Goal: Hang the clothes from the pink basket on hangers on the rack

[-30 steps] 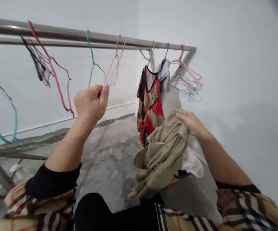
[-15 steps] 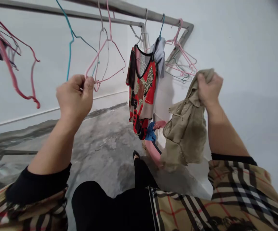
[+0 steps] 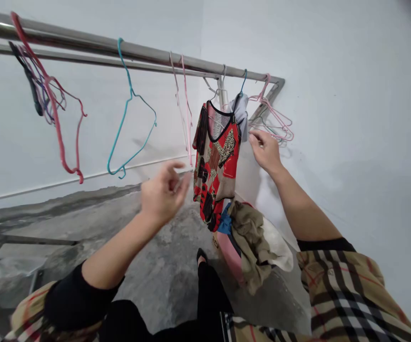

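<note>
My left hand [image 3: 164,192] is raised in the air with its fingers apart, holding nothing, just left of a pale pink wire hanger [image 3: 187,118] that hangs from the steel rail [image 3: 101,50]. My right hand [image 3: 265,151] has curled fingers close to a tangle of pink wire hangers [image 3: 274,116], next to a red patterned sleeveless top [image 3: 219,161]. Whether it grips a wire is hidden. A khaki cloth garment [image 3: 250,242] lies bunched with a white cloth [image 3: 278,247] on a pink container [image 3: 228,256], below the top.
A teal hanger [image 3: 127,118] and a red hanger bunch [image 3: 57,114] hang on the rail at left. White walls meet in the corner behind it. The floor is rough grey concrete [image 3: 162,232]. A metal frame [image 3: 23,240] stands low at left.
My left hand has let go of the pink hanger, which now hangs on the rail. The khaki garment has left my right hand and lies on the pink container.
</note>
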Demonstrator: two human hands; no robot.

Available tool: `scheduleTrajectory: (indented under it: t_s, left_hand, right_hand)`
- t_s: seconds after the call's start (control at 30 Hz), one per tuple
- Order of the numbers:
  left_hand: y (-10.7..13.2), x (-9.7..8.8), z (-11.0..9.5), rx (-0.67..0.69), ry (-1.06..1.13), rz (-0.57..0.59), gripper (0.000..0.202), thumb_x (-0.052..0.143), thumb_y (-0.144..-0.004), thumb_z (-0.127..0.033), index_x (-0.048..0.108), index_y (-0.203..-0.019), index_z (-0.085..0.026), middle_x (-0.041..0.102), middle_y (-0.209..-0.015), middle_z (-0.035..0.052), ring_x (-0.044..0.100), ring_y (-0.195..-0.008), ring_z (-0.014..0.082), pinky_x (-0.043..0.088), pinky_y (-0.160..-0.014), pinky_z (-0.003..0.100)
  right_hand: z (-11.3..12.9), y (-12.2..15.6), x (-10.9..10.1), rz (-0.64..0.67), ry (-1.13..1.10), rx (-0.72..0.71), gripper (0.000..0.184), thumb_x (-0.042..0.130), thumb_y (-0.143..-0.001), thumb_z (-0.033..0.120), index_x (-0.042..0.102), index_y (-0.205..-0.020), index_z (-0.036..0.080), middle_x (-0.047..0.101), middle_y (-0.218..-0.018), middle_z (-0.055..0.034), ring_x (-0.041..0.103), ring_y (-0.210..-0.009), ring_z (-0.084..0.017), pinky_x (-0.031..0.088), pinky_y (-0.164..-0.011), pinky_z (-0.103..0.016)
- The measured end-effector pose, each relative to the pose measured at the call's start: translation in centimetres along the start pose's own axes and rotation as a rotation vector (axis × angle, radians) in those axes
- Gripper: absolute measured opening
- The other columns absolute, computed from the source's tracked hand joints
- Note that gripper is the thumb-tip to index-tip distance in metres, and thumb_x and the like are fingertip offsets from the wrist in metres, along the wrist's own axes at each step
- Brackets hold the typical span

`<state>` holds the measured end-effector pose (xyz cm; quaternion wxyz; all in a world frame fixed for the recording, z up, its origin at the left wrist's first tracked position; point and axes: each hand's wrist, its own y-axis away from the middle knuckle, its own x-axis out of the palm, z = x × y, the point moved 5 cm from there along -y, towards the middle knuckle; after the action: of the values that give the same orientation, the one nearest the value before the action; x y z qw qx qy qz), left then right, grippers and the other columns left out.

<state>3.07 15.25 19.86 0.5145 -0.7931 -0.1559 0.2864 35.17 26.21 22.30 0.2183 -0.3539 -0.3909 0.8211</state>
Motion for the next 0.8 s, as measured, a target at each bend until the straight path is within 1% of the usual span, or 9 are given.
scheduleTrajectory:
  t_s: [0.07,0.17,0.3,0.37,0.43,0.53,0.6,0.7,0.8]
  left_hand:
    - [1.1,2.3,-2.2,0.126,0.08,0.119,0.01,0.057,-0.088,-0.029,0.057,-0.096,-0.022,0.049,-0.053,-0.0081,0.042,-0.041,0.0067,0.034,-0.046,0.02]
    - [2.1,6.0,-4.1,0.197,0.2,0.307,0.013,0.053,-0.092,-0.029,0.058,-0.102,-0.022,0.059,-0.061,-0.0048,0.053,-0.049,0.0082,0.042,-0.052,0.02]
    - [1.2,10.8,-2.8,0.083,0.283,0.408,0.036,0.055,-0.092,-0.036,0.053,-0.122,-0.019,0.07,-0.094,0.0065,0.066,-0.086,0.0189,0.053,-0.079,0.032]
    - [0.1,12.8,-1.2,0.019,0.314,0.405,0.052,0.058,-0.089,-0.043,0.048,-0.131,-0.016,0.065,-0.12,0.0152,0.062,-0.11,0.0262,0.049,-0.097,0.043]
    - [-1.1,14.7,0.4,-0.035,0.344,0.385,0.07,0.061,-0.085,-0.052,0.04,-0.139,-0.013,0.051,-0.14,0.0216,0.049,-0.13,0.0323,0.039,-0.109,0.05]
    - [-3.4,16.9,2.6,-0.137,0.392,0.314,0.093,0.066,-0.077,-0.063,0.028,-0.146,-0.013,0.033,-0.153,0.0241,0.031,-0.143,0.0359,0.027,-0.117,0.054]
    - [-5.1,18.1,3.7,-0.2,0.445,0.256,0.101,0.067,-0.074,-0.064,0.023,-0.148,-0.013,0.027,-0.155,0.024,0.027,-0.145,0.0355,0.025,-0.118,0.052]
    - [-7.0,19.7,4.7,-0.247,0.602,0.196,0.099,0.07,-0.074,-0.06,0.024,-0.148,-0.012,0.032,-0.153,0.0225,0.035,-0.141,0.0312,0.03,-0.116,0.046]
    - [-7.5,20.9,5.6,-0.402,0.839,0.152,0.082,0.072,-0.074,-0.057,0.042,-0.136,-0.013,0.057,-0.13,0.0155,0.055,-0.121,0.0246,0.043,-0.105,0.037]
  right_hand:
    - [1.1,-2.4,1.7,0.035,-0.182,-0.027,0.053,0.051,-0.088,0.059,0.062,-0.122,0.021,0.065,-0.116,-0.0084,0.06,-0.105,-0.02,0.046,-0.099,-0.042]
    - [0.7,-5.6,4.4,0.089,-0.396,0.09,0.055,0.05,-0.09,0.058,0.053,-0.132,0.024,0.06,-0.126,-0.0074,0.057,-0.115,-0.019,0.045,-0.101,-0.044]
    - [-0.2,-7.8,7.5,0.159,-0.577,0.196,0.048,0.055,-0.091,0.04,0.048,-0.135,0.022,0.061,-0.121,-0.0063,0.06,-0.108,-0.017,0.05,-0.094,-0.043]
    - [0.2,-7.7,8.4,0.203,-0.628,0.247,0.05,0.058,-0.088,0.026,0.047,-0.135,0.017,0.063,-0.115,-0.0067,0.061,-0.096,-0.015,0.053,-0.087,-0.038]
    - [0.9,-7.0,8.8,0.244,-0.648,0.309,0.051,0.056,-0.083,0.015,0.048,-0.134,0.013,0.066,-0.107,-0.0069,0.061,-0.083,-0.012,0.053,-0.081,-0.032]
    - [2.6,-6.0,9.0,0.284,-0.679,0.368,0.052,0.051,-0.077,0.008,0.051,-0.129,0.012,0.065,-0.088,-0.002,0.056,-0.065,-0.01,0.052,-0.07,-0.027]
    - [3.5,-5.7,9.2,0.303,-0.727,0.404,0.051,0.052,-0.073,0.009,0.053,-0.123,0.017,0.062,-0.076,0.0028,0.054,-0.057,-0.01,0.05,-0.062,-0.026]
    - [4.3,-5.5,9.7,0.326,-0.781,0.463,0.038,0.056,-0.069,0.015,0.057,-0.107,0.02,0.058,-0.067,0.0065,0.053,-0.053,-0.01,0.046,-0.055,-0.023]
    - [4.3,-5.8,9.8,0.29,-0.792,0.46,0.017,0.063,-0.071,0.026,0.056,-0.085,0.02,0.055,-0.062,0.0064,0.052,-0.054,-0.009,0.043,-0.053,-0.021]
